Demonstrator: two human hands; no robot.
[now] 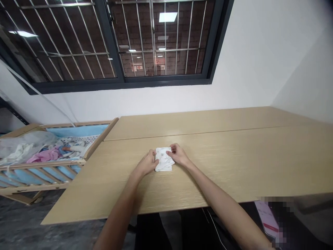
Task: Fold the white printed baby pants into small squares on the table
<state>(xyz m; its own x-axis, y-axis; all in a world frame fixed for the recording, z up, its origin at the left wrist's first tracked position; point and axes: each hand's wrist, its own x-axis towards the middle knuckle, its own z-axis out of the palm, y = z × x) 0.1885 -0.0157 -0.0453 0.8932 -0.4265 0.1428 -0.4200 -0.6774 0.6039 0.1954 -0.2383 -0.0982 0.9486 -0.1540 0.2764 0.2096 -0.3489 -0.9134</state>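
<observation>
A small white cloth (163, 160), folded into a thick packet with a faint grey print on it, lies flat on the table (234, 166), a little left of the middle of the frame and below it. The left hand (148, 163) is at the left edge of the cloth, its fingers curled in and touching the fabric. The right hand (179, 156) is at the upper right corner, with bent fingers resting on the cloth. Both hands are half closed. I cannot tell if they pinch the cloth or only press on it, because the fingertips are too small to see. Both forearms come in from the bottom of the frame and meet at the cloth. The table is of light wood, and a seam runs across it above the hands. At the left of the frame a wooden crib (96, 142) stands against the end of the table. Inside it is a pile of clothes (44, 154) in pink, white and blue. A dark window (130, 41) with metal bars fills the upper left, set in a white wall.
</observation>
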